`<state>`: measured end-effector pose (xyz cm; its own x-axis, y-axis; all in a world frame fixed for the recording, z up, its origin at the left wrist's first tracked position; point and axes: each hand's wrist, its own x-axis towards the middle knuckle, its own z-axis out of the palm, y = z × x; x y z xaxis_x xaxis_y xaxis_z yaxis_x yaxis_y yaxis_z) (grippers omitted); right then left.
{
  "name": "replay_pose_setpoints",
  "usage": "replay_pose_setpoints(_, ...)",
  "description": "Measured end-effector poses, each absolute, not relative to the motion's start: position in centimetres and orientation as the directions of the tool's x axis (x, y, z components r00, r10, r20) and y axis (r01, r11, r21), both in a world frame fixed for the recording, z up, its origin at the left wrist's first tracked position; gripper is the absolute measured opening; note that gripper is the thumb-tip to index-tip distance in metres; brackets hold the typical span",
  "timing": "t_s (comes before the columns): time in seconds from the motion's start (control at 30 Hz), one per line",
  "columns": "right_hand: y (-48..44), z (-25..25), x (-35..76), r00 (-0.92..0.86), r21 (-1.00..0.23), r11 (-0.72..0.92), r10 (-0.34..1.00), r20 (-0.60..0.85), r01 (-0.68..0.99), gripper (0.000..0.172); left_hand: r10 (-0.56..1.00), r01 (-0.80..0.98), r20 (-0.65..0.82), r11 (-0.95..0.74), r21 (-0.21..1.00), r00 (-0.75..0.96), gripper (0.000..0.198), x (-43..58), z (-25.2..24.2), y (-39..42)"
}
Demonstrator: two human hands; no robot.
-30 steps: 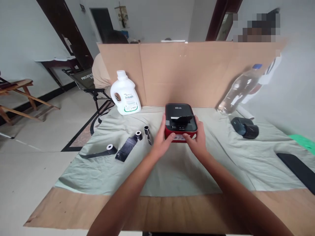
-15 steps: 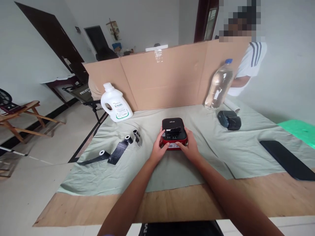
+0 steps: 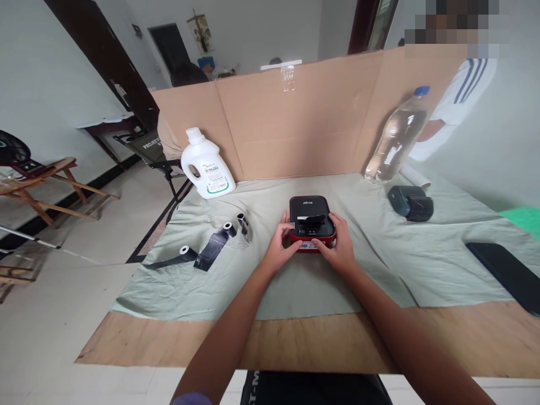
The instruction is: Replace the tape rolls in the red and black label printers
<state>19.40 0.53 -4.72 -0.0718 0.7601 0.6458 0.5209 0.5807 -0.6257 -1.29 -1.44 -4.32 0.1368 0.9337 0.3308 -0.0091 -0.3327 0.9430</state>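
A small box-shaped printer (image 3: 310,208), black on top with a red lower body, sits on the cloth in front of me. A short dark strip stands out of the slot in its lid. My left hand (image 3: 282,246) holds the printer's left side, its thumb at the front face and a finger on the top edge. Around the right side curls my right hand (image 3: 340,243), its thumb also at the front near a white label. The fingers on the far sides are partly hidden.
Rolls of dark film (image 3: 188,253) lie unrolled at left. A white jug (image 3: 208,166) and a large water bottle (image 3: 396,138) stand before a cardboard screen (image 3: 295,129). At right are a dark device (image 3: 409,202) and a black phone-like slab (image 3: 506,275). A person (image 3: 472,95) is behind the screen.
The whole view has shifted, so things appear farther right and slightly higher. My left fingers sit a little more spread on the printer; both hands stay at its sides.
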Motion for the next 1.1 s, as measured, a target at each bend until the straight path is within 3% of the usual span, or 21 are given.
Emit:
replay_pose_setpoints(0.13, 0.6, -4.7, 19.5, -0.090, -0.636, 0.577, 0.773, 0.629, 0.512, 0.080, 0.946, 0.053, 0.290, -0.300, 0.952, 0.146, 0.042, -1.7, -4.4, -1.2)
replay_pose_setpoints(0.33, 0.6, -4.5, 19.8, -0.095, -0.634, 0.563, 0.782, 0.616, 0.529, 0.083, 0.937, -0.016, 0.315, -0.316, 0.948, 0.150, 0.043, -1.6, -5.5, -0.2)
replay_pose_setpoints(0.43, 0.9, -3.9, 20.2, -0.101, -0.656, 0.549, 0.801, 0.591, 0.518, 0.071, 0.940, 0.015, 0.315, -0.320, 0.947, 0.130, 0.045, -1.6, -5.9, 0.0)
replay_pose_setpoints(0.53, 2.2, -2.4, 20.5, -0.064, -0.723, 0.498, 0.841, 0.537, 0.479, 0.060, 0.937, 0.025, 0.320, -0.327, 0.945, 0.138, 0.044, -1.7, -6.0, -0.1)
replay_pose_setpoints(0.73, 7.9, 2.7, 20.0, -0.038, -0.803, 0.362, 0.919, 0.392, 0.473, 0.062, 0.928, -0.005, 0.334, -0.338, 0.941, 0.162, 0.045, -2.1, -6.2, -0.1)
replay_pose_setpoints(0.83, 8.8, 4.6, 19.1, -0.023, -0.712, 0.343, 0.908, 0.418, 0.612, 0.054, 0.922, 0.000, 0.360, -0.364, 0.932, 0.146, 0.044, -2.1, -6.3, 0.1)
replay_pose_setpoints(0.97, 7.8, 5.3, 17.5, -0.060, -0.448, 0.372, 0.819, 0.571, 0.813, 0.024, 0.915, 0.050, 0.382, -0.391, 0.919, 0.131, 0.043, -2.0, -6.1, -0.1)
replay_pose_setpoints(1.03, 8.0, 5.0, 16.9, -0.249, -0.357, 0.421, 0.865, 0.436, 0.834, 0.017, 0.912, 0.104, 0.393, -0.405, 0.908, 0.116, 0.044, -2.1, -5.8, -0.4)
replay_pose_setpoints(1.1, 9.1, 4.6, 16.4, -0.442, -0.329, 0.490, 0.871, 0.212, 0.807, 0.014, 0.906, 0.167, 0.413, -0.424, 0.890, 0.096, 0.044, -2.1, -5.5, -0.7)
